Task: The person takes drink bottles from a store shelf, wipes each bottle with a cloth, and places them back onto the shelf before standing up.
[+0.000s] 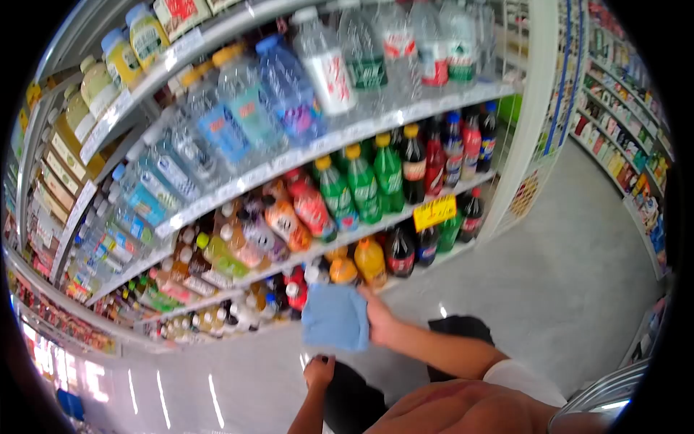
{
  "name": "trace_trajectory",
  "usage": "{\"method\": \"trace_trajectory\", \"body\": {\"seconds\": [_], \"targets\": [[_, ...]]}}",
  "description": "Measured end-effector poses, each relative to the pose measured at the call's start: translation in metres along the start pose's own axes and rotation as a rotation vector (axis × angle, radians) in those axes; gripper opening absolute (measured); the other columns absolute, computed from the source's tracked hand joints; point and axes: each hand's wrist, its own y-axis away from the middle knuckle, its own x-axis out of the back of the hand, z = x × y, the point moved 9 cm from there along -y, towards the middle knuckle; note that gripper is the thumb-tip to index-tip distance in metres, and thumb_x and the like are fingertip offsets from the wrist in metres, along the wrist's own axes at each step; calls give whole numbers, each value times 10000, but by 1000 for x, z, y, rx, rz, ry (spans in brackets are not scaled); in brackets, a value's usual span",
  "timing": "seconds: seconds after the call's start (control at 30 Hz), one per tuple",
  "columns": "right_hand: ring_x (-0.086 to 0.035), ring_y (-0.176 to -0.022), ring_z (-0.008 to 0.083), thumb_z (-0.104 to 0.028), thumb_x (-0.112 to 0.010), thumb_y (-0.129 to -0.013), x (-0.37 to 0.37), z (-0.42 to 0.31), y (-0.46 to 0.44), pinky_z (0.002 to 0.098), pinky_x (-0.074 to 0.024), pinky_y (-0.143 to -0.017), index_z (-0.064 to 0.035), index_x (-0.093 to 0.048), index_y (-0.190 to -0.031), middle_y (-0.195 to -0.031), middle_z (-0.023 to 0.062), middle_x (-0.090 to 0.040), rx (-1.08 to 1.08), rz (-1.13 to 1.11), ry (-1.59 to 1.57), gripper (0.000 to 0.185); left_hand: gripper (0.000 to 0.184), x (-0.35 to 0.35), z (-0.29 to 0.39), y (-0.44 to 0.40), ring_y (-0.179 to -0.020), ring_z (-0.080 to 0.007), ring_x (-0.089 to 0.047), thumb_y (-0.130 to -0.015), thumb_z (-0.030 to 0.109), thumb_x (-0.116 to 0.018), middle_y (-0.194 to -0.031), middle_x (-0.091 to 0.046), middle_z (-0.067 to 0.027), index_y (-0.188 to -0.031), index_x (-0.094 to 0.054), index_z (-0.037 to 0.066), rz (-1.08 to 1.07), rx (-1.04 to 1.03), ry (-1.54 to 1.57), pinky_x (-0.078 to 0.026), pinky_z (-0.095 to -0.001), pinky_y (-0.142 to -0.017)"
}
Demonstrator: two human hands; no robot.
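Note:
My right hand [380,319] grips the right edge of a folded light-blue cloth [335,318], thumb up along its side. The cloth hangs flat in front of the lowest bottles, overlapping them in view. My left hand [319,371] is lower, beside my dark-clothed knee [353,389], apart from the cloth. Its fingers are curled in; whether anything is inside them is hidden. Just beyond the cloth stand an orange drink bottle [371,262] and a dark cola bottle [400,252] on the bottom shelf.
A shelf rack [405,108] rises in front with rows of bottled water and soft drinks. A yellow price tag [435,213] hangs at a shelf edge. To the right, a white mesh end panel [531,166] borders an aisle floor [571,239], with another stocked rack [625,137] beyond.

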Motion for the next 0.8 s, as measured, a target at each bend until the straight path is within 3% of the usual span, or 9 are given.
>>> {"method": "trace_trajectory", "body": {"seconds": [0.5, 0.8], "targets": [[-629, -1135, 265, -468, -407, -1004, -7, 22, -7, 421, -464, -1042, -63, -591, -1286, -1259, 119, -651, -58, -50, 41, 527, 447, 2, -19, -4, -984, -351, -683, -875, 504, -557, -1009, -731, -148, -1027, -753, 132, 0, 179, 97, -524, -459, -877], [-635, -1115, 260, -476, -445, -989, 4, 26, -13, 414, -466, -1040, -61, -619, -1254, -1236, 112, -662, -34, -2, 47, 522, 494, -8, -31, -10, -1021, -383, -671, -882, 526, -557, -1055, -716, -184, -1034, -750, 97, -15, 147, 100, -522, -475, -889]]}}
